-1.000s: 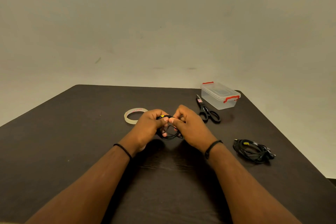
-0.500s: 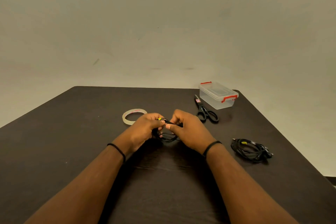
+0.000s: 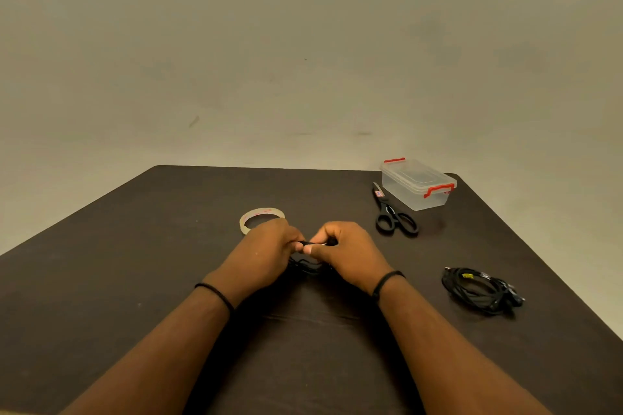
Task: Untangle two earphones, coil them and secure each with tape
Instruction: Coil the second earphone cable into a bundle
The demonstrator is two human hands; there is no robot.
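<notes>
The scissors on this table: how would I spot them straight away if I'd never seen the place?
Start at the dark table's far right corner, where a clear plastic box with red clips stands. The scissors lie just left of it, blades pointing away. Their black loop handles set them apart from the pale tape ring.

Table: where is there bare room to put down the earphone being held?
Bare table left of the left hand, below the tape roll. Also between the right hand and the coiled earphone. Crowded at far right: scissors beside the plastic box.
</notes>
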